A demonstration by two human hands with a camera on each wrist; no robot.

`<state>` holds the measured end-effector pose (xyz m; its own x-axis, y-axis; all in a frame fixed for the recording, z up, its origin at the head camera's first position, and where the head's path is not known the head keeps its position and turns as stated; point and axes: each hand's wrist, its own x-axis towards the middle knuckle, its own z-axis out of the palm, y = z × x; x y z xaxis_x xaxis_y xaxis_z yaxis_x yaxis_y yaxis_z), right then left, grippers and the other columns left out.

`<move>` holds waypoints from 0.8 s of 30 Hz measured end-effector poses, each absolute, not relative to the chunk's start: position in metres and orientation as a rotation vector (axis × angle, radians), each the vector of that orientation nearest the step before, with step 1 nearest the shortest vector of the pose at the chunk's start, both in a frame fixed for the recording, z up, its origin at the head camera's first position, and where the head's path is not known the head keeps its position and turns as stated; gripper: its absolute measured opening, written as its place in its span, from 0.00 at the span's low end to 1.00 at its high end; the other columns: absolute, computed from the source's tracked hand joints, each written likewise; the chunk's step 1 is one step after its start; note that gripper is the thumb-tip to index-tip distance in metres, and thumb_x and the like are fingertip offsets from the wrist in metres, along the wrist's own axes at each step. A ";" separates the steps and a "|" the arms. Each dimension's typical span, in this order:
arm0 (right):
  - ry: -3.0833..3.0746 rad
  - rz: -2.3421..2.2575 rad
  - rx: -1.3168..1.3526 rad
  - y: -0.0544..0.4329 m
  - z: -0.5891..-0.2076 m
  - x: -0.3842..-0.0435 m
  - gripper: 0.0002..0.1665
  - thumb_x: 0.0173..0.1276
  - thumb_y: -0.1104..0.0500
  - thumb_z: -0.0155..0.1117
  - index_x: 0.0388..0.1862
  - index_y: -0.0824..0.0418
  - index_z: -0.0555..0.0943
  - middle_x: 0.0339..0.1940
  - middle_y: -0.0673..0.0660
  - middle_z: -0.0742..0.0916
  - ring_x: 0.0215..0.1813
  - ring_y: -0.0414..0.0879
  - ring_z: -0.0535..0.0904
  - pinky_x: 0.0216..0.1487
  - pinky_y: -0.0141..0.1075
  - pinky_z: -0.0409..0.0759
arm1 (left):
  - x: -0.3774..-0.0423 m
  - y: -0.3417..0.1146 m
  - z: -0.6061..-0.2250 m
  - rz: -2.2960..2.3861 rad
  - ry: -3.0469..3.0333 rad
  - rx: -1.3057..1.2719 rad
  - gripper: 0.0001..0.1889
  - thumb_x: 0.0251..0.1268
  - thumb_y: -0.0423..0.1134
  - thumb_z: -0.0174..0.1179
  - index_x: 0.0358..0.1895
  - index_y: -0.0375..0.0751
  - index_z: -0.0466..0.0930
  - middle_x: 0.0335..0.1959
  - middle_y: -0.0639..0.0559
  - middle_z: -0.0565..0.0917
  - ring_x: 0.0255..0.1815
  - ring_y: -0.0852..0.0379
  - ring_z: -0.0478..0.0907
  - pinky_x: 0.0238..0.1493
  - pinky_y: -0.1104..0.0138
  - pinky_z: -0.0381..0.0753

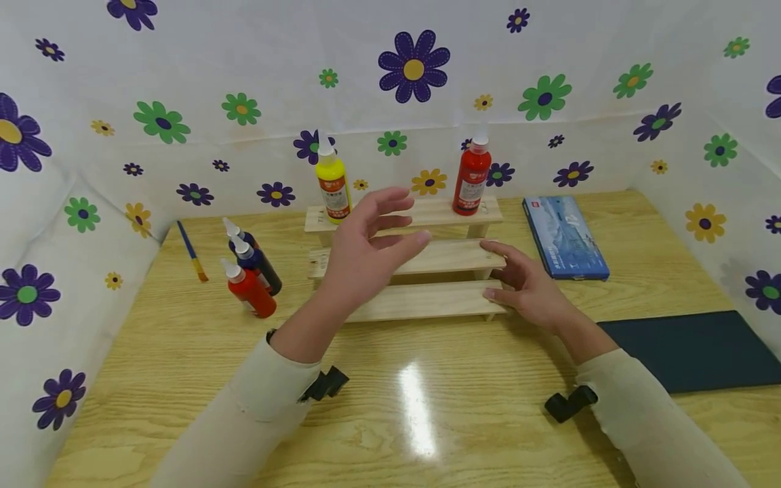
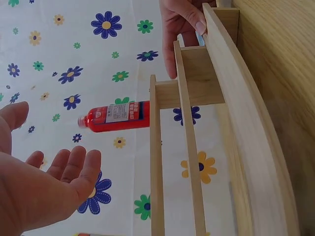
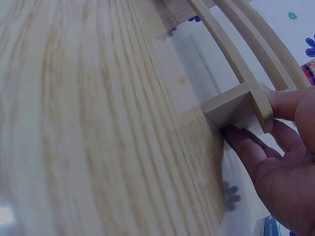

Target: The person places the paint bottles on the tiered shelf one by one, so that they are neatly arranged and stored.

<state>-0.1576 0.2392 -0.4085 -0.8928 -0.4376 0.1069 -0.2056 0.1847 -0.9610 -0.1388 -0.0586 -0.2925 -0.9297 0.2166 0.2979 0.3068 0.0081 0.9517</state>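
Observation:
A three-step wooden rack (image 1: 427, 300) stands on the table. Its right end is held by my right hand (image 1: 532, 286): the thumb lies on the lowest step, and the other fingers reach round the side support (image 3: 235, 110) and the middle step. My left hand (image 1: 369, 257) is raised in front of the rack's left part, fingers spread and gently bent, holding nothing. Behind it, on the top step's left end, a yellow paint bottle (image 1: 333, 191) with a white nozzle stands upright. A red paint bottle (image 1: 472, 179) stands upright near the top step's right end.
Left of the rack are a red bottle (image 1: 253, 294) and dark bottles (image 1: 266, 274), with a blue-handled paintbrush (image 1: 192, 251) farther left. To the right lie a blue flat box (image 1: 565, 234) and a dark mat (image 1: 695, 352). Flower-printed cloth (image 1: 274, 68) hangs around the table.

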 end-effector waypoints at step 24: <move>2.250 -1.792 -0.614 0.240 -0.409 -0.158 0.47 0.66 0.78 0.62 0.79 0.53 0.61 0.79 0.56 0.61 0.71 0.65 0.67 0.63 0.40 0.73 | -0.086 -0.164 -0.308 -1.559 -2.221 -0.342 0.26 0.59 0.25 0.70 0.62 0.37 0.76 0.56 0.55 0.81 0.56 0.55 0.79 0.59 0.64 0.77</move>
